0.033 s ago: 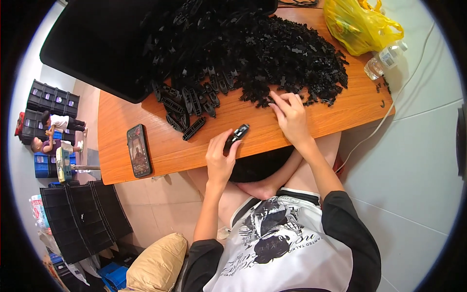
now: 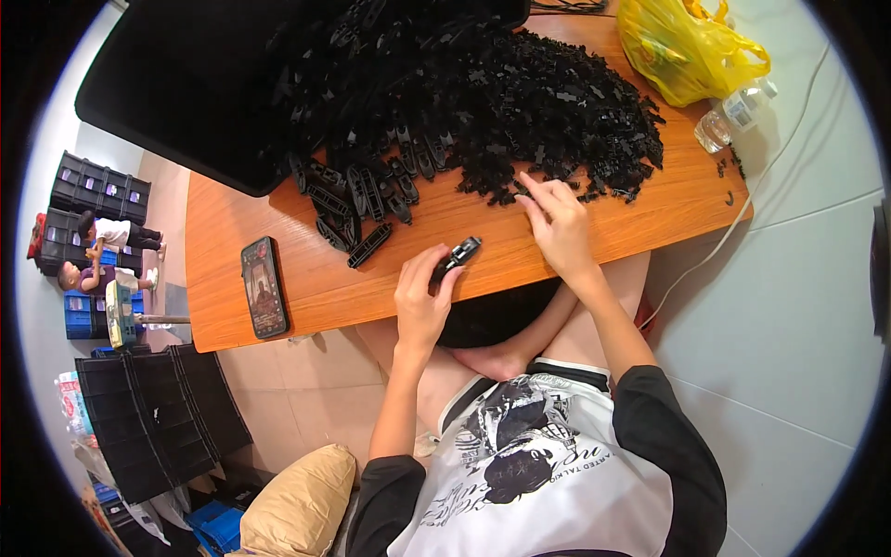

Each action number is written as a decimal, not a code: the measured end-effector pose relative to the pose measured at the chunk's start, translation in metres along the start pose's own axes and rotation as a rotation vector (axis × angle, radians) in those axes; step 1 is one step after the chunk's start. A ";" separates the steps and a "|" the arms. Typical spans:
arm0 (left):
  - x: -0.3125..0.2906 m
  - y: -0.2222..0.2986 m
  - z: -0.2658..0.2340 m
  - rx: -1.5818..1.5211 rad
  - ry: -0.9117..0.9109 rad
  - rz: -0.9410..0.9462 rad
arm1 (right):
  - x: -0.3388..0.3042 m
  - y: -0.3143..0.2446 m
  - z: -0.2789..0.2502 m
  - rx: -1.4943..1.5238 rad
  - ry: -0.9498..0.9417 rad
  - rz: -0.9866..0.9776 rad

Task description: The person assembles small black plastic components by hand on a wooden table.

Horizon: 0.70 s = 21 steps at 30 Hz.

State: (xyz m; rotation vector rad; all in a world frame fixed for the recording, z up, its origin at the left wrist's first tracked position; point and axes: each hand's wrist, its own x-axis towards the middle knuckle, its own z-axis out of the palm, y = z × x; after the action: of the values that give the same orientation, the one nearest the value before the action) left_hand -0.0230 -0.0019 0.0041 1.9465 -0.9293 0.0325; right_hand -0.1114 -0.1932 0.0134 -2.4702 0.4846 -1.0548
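Note:
My left hand (image 2: 424, 295) is closed around a black plastic piece (image 2: 459, 252) with a narrow, boat-like body, above the table's near edge. Its far end sticks out past my thumb and fingers; the rest is hidden in my grip. My right hand (image 2: 560, 223) reaches the near edge of a big heap of small black plastic parts (image 2: 566, 102). Its thumb and forefinger are apart, and I make out nothing held between them. Left of that heap lie several longer black pieces (image 2: 368, 192), with one (image 2: 370, 245) nearest to my left hand.
A phone (image 2: 265, 287) lies on the wooden table (image 2: 325, 288) at left. Behind the pieces is a large black bin (image 2: 176, 102). A yellow plastic bag (image 2: 687, 51) and a clear bottle (image 2: 733, 116) stand at far right, near a white cable (image 2: 742, 209). Two people are off to the left.
My left hand and the black piece in it have shifted very slightly to the right. My right hand has barely moved at the heap's edge.

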 end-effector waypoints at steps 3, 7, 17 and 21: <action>0.004 -0.002 0.003 -0.048 -0.051 0.036 | 0.003 -0.019 -0.010 0.871 -0.019 0.562; 0.008 0.007 -0.004 0.000 -0.061 0.167 | -0.007 -0.020 -0.023 0.996 -0.261 0.638; -0.019 0.044 -0.004 -0.763 -0.016 -0.273 | -0.038 -0.060 -0.030 0.840 -0.475 0.440; -0.047 0.039 -0.003 -1.268 -0.082 -0.630 | -0.049 -0.074 -0.044 0.764 -0.440 0.286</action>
State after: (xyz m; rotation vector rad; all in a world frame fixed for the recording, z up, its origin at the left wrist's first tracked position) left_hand -0.0791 0.0177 0.0166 0.9375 -0.1786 -0.8070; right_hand -0.1650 -0.1170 0.0487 -1.7939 0.2196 -0.4319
